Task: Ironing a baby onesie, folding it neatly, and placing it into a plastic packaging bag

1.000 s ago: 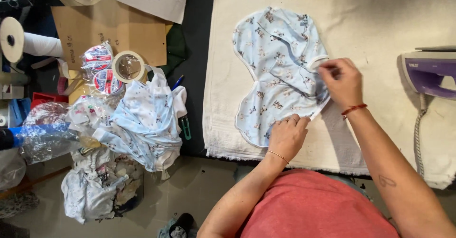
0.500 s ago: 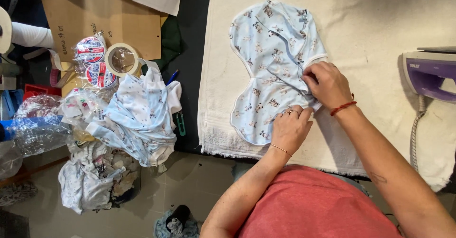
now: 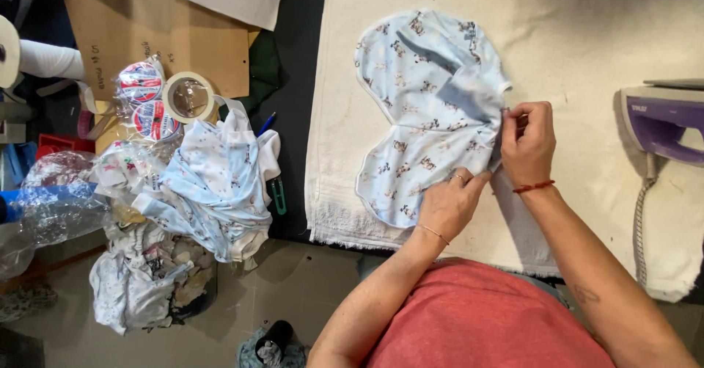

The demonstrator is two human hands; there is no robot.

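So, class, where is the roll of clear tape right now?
In the head view, the roll of clear tape lies at the left, on the brown cardboard, just above the pile of baby clothes and beside two wrapped ribbon reels.

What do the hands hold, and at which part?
The right hand pinches the right edge of the light blue printed baby garment; the left hand presses flat on it.

Cream towel (image 3: 587, 38) — garment (image 3: 422, 111), iron (image 3: 664, 118)

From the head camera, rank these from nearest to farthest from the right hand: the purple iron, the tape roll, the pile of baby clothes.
From the right hand:
1. Purple iron, at the right edge of the white cloth.
2. Pile of baby clothes, left of the cloth.
3. Tape roll, farther left, above the pile.
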